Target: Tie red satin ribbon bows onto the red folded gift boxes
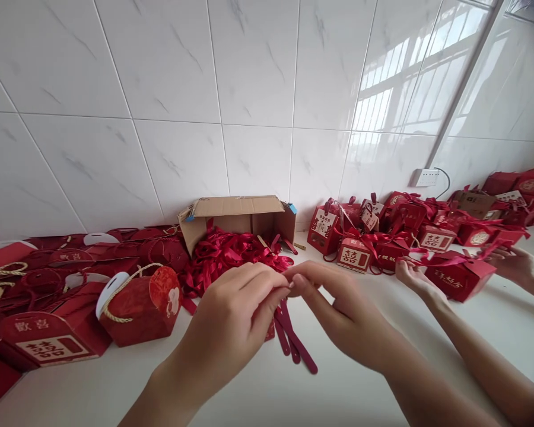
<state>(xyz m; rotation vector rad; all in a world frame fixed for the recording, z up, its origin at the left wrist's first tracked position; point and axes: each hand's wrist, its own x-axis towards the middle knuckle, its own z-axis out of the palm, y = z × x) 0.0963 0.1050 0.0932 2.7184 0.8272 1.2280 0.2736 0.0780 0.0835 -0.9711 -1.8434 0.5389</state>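
My left hand (pixel 231 320) and my right hand (pixel 338 311) meet fingertip to fingertip above the white counter, both pinched on dark red ribbon strips (pixel 293 341) that hang down between them to the counter. Just behind them lies a heap of red ribbons (pixel 231 252) spilling out of an open cardboard box (pixel 238 216) tipped on its side. A red gift box with a rope handle and a round tag (pixel 140 305) stands to the left of my left hand.
Flat and folded red gift boxes (pixel 44 341) are stacked at the left. Finished red boxes with ribbon bows (pixel 353 255) crowd the back right. Another person's hands (pixel 412 276) work a red box (pixel 458 276) at the right. A wall socket (pixel 425 177) sits on the tiled wall.
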